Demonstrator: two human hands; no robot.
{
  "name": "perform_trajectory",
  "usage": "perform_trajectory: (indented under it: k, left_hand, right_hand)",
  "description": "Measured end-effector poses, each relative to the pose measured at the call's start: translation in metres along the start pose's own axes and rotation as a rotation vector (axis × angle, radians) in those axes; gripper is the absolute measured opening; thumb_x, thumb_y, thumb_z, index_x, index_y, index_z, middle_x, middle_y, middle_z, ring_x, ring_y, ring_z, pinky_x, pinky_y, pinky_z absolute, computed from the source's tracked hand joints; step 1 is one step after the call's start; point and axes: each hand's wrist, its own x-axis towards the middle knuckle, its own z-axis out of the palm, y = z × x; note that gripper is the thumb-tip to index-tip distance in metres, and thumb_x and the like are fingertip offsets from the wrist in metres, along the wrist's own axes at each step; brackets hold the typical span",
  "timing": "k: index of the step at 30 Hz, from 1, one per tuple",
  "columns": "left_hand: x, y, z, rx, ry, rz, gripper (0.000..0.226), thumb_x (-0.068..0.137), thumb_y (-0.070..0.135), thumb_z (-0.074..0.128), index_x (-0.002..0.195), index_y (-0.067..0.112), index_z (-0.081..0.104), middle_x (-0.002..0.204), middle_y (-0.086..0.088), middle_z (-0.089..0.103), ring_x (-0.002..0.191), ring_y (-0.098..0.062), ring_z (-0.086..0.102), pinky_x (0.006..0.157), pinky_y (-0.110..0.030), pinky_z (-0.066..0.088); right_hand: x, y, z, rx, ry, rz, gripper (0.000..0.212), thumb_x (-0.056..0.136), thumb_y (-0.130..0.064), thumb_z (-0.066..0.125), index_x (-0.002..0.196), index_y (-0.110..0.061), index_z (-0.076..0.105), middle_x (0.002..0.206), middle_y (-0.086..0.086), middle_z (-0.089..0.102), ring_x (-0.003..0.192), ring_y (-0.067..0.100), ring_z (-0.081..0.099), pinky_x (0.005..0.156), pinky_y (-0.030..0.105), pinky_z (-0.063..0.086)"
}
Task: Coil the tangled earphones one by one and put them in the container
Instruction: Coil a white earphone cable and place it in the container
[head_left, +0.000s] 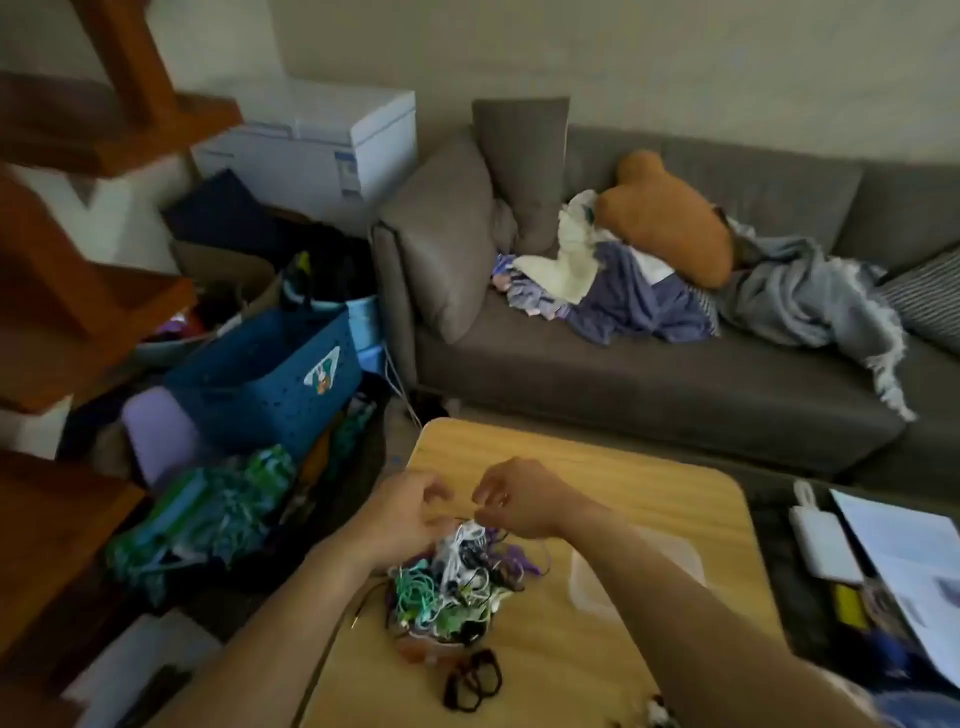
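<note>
While your left hand (410, 512) and right hand (514, 499) pinch one thin cord between them, the tangled earphones (452, 587) lie just below on the table (597, 649), the clear container (639, 571) beside your right forearm.

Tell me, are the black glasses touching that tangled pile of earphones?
Apart. The head view shows bare wood of the table between the black glasses and the earphone pile.
</note>
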Motion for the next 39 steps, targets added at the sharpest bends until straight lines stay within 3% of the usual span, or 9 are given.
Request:
perform_trajectory:
  k: [4,8,14,17,22,25,28,32,39]
  left_hand:
    - [0.012,-0.062,0.069,0.035,0.037,0.013,0.04,0.073,0.06,0.066,0.097,0.028,0.062,0.096,0.009,0.059,0.089,-0.008,0.058,0.08,-0.034,0.054]
    - [0.014,-0.085,0.108,-0.018,0.171,0.132,0.029,0.085,0.042,0.071,0.101,0.019,0.072,0.091,0.018,0.061,0.09,0.001,0.058,0.083,-0.021,0.049]
    - [0.007,-0.097,0.13,0.146,0.455,0.215,0.014,0.091,0.035,0.06,0.095,0.027,0.07,0.093,0.012,0.065,0.102,-0.017,0.048,0.09,-0.039,0.042]
    - [-0.003,-0.086,0.132,0.164,0.559,0.24,0.012,0.093,0.034,0.057,0.094,0.026,0.066,0.092,0.014,0.058,0.104,-0.017,0.045,0.085,-0.036,0.034]
    - [-0.014,-0.072,0.116,-0.134,0.697,0.386,0.009,0.096,0.024,0.056,0.1,0.021,0.063,0.093,0.009,0.064,0.094,-0.009,0.059,0.082,-0.031,0.046]
    - [-0.041,-0.054,0.109,-0.44,0.652,0.447,0.011,0.098,0.017,0.053,0.104,0.018,0.062,0.09,0.011,0.068,0.086,0.004,0.063,0.073,-0.01,0.046]
    - [-0.065,-0.041,0.118,-0.787,0.537,0.401,0.014,0.1,0.019,0.052,0.107,0.015,0.064,0.095,-0.002,0.074,0.09,-0.011,0.07,0.081,-0.028,0.056]
    - [-0.098,-0.027,0.137,-1.335,0.302,0.334,0.021,0.1,0.006,0.047,0.112,-0.002,0.062,0.105,-0.021,0.07,0.093,-0.031,0.069,0.079,-0.038,0.058]
    - [-0.129,-0.028,0.196,-1.438,-0.022,0.273,0.027,0.091,-0.002,0.05,0.114,0.0,0.063,0.095,-0.018,0.068,0.082,-0.024,0.066,0.072,-0.034,0.056]
  right_hand:
    - [0.027,0.036,0.07,-0.091,0.003,-0.058,0.03,0.088,-0.03,0.067,0.115,-0.017,0.069,0.11,0.002,0.072,0.102,0.02,0.064,0.081,0.023,0.046]
    - [0.044,0.057,0.112,-0.102,0.049,-0.165,0.037,0.091,-0.032,0.063,0.128,-0.027,0.063,0.108,-0.002,0.069,0.091,0.011,0.056,0.076,0.021,0.037]
    - [0.046,0.068,0.147,-0.049,0.196,-0.269,0.028,0.097,-0.032,0.055,0.122,-0.031,0.067,0.112,-0.002,0.071,0.094,0.009,0.059,0.077,0.026,0.043]
    - [0.034,0.066,0.157,0.006,0.323,-0.236,0.033,0.098,-0.024,0.05,0.127,-0.033,0.063,0.115,-0.001,0.065,0.104,0.016,0.056,0.089,0.031,0.045]
    - [-0.001,0.052,0.144,0.161,0.619,-0.267,0.049,0.096,-0.023,0.06,0.139,-0.04,0.047,0.119,-0.003,0.043,0.113,0.017,0.048,0.1,0.031,0.042]
    - [-0.029,0.043,0.141,0.241,0.725,-0.299,0.065,0.091,-0.026,0.069,0.144,-0.044,0.037,0.124,-0.005,0.037,0.115,0.012,0.047,0.1,0.027,0.043]
    - [-0.058,0.036,0.14,0.463,0.681,-0.354,0.068,0.09,-0.022,0.071,0.145,-0.042,0.036,0.126,-0.004,0.052,0.101,0.008,0.065,0.084,0.028,0.058]
    - [-0.099,0.038,0.156,0.812,0.571,-0.342,0.034,0.09,-0.013,0.07,0.123,-0.017,0.06,0.099,0.014,0.073,0.083,0.03,0.074,0.074,0.047,0.061]
    - [-0.154,0.077,0.199,0.907,0.596,-0.216,0.016,0.09,-0.006,0.068,0.106,-0.003,0.068,0.081,0.012,0.075,0.069,0.027,0.07,0.06,0.033,0.058]
